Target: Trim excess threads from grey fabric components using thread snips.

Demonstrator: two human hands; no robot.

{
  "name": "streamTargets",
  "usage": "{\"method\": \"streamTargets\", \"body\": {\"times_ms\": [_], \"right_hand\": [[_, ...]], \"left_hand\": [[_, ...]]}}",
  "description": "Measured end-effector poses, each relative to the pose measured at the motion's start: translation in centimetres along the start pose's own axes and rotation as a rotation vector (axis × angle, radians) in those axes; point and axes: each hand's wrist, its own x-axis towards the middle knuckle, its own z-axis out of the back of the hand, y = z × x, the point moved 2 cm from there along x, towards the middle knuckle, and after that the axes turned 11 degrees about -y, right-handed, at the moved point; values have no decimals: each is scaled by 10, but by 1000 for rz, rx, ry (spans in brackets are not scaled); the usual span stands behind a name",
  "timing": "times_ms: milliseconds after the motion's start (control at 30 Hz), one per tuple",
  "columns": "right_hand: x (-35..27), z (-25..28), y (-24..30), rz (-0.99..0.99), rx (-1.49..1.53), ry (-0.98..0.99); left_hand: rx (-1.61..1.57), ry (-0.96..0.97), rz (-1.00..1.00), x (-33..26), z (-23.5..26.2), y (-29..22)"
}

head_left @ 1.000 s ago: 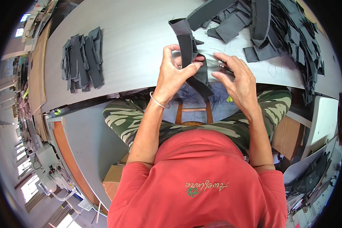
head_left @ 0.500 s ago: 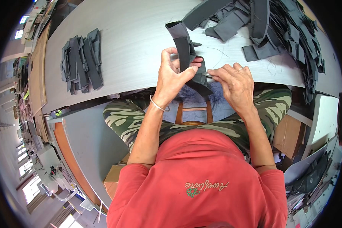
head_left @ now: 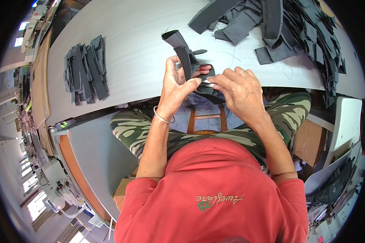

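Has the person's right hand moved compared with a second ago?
Yes. The right hand has slid left along the table edge toward the left hand, and now meets it at the grey fabric strip.

Left hand [head_left: 178, 87] pinches a dark grey fabric strip [head_left: 186, 56] at the tabletop [head_left: 142, 44] edge, strip end standing up and folded over. Right hand [head_left: 239, 91] just beside it, fingertips touching the same strip, a small metal tool [head_left: 208, 83] between the fingers, kind unclear. Neat stack of grey strips [head_left: 85, 69] lies well apart to the left. Loose heap of grey fabric pieces [head_left: 288, 28] at upper right. Thin bracelet [head_left: 163, 118] on the left wrist. Camouflage trousers [head_left: 138, 129] and red shirt [head_left: 215, 194] below.
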Motion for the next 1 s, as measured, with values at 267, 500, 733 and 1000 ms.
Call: {"method": "streamTargets", "body": {"times_ms": [267, 500, 733, 1000], "right_hand": [[6, 8, 1, -392, 267, 170], [1, 2, 6, -690, 666, 395], [-18, -19, -5, -831, 951, 258], [-25, 10, -36, -1023, 1041, 0]], "left_hand": [[-64, 27, 12, -5, 3, -1], [-130, 49, -21, -4, 4, 3], [-127, 40, -11, -5, 3, 3], [-102, 25, -7, -4, 2, 0]]}}
